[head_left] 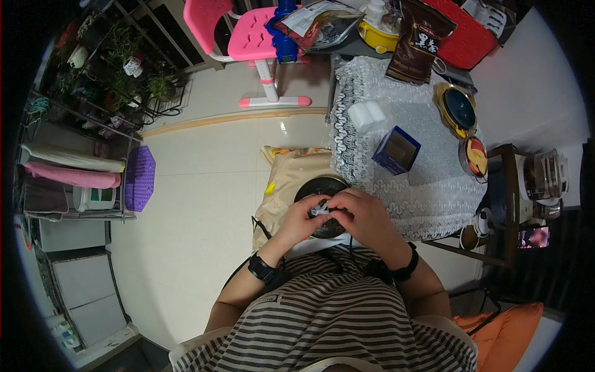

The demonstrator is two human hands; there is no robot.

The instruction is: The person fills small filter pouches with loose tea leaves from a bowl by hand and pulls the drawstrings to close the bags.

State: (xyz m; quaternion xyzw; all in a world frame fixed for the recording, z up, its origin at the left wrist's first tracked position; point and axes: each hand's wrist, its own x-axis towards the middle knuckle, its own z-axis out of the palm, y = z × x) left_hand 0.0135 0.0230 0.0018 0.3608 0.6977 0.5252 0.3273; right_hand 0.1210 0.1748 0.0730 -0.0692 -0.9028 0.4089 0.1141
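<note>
Both hands meet over a dark round bowl [333, 232] that sits at my lap on a cream cloth [291, 177]. Between the fingertips is a small whitish piece [320, 209], too small to name. My left hand [301, 218] pinches it from the left, thumb and fingers closed. From the other side, my right hand [358, 212] has its fingertips pressed on the same piece. My hands hide part of the bowl, and what it holds is too dark to make out. A blue open box [396, 150] stands on the table, beyond my right hand.
A lace-covered table [421, 192] lies at front right. On it are white packets [367, 116], a brown pouch [419, 46], a dark teal bowl [458, 109] and a bowl of reddish fruit [475, 156]. A pink chair [251, 43] stands ahead; plant racks [124, 80] line the left.
</note>
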